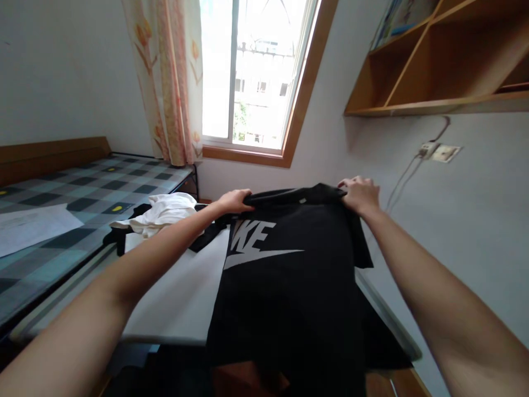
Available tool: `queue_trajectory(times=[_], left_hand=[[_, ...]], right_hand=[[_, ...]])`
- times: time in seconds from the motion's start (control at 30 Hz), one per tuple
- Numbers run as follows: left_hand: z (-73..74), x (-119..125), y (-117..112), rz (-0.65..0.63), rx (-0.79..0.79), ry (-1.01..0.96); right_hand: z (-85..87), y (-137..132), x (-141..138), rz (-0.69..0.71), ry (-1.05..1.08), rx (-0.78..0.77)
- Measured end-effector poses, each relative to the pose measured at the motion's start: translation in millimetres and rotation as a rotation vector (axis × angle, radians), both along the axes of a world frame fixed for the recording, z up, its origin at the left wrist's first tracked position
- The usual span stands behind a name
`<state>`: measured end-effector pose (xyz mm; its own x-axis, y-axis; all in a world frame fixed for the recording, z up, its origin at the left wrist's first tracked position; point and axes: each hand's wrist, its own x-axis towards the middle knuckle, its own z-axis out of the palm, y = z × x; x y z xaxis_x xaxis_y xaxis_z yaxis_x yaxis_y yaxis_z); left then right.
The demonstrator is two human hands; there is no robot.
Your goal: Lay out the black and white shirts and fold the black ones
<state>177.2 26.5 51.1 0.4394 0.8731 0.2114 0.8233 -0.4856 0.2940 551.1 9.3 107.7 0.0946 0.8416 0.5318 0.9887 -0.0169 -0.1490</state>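
And the black T-shirt (293, 292) is gripped along its far edge by left hand (236, 202) and right hand (360, 194); even tension should be applied, both corners levelled

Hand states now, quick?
Left hand: closed, holding the black shirt at its far edge.
Right hand: closed, holding the same shirt's far edge.

The left hand (236, 201) and right hand (360, 195) grip a black T-shirt (289, 292) at its far end, over a white desk (177, 309). White clothing (171, 209) lies heaped near a checked mattress (136, 179).
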Motion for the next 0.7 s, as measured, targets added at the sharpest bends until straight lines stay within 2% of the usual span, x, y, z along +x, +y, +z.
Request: queue_trajectory(times=[0.07, 0.13, 0.2, 0.27, 0.37, 0.47, 0.53, 0.6, 0.7], left_hand=[[-37.8, 8, 6, 0.083, -0.069, 0.276], [-65.0, 16, 10, 0.104, -0.082, 0.353], [-80.1, 21, 13, 0.094, -0.058, 0.36], [-85.7, 25, 16, 0.067, -0.016, 0.354], [-86.5, 29, 23, -0.015, 0.088, 0.328], [-86.5, 31, 29, -0.086, 0.144, 0.302], [-85.2, 29, 35, -0.052, 0.116, 0.249], [-80.7, 24, 44, 0.038, 0.074, 0.132], [-68.3, 13, 59, 0.137, 0.009, -0.066]], right_hand=[[-43.9, 15, -10, -0.122, -0.192, -0.192], [-83.0, 27, -19, -0.138, -0.269, -0.434], [-112.1, 38, -24, -0.104, -0.274, -0.553], [-130.1, 48, -25, -0.066, -0.216, -0.624], [-141.7, 63, -20, -0.09, -0.111, -0.68], [-143.6, 72, -11, -0.14, -0.017, -0.685], [-140.8, 75, -5, -0.178, 0.071, -0.621], [-134.6, 76, -1, -0.209, 0.204, -0.516], [-123.6, 79, -1, -0.142, 0.499, -0.374]])
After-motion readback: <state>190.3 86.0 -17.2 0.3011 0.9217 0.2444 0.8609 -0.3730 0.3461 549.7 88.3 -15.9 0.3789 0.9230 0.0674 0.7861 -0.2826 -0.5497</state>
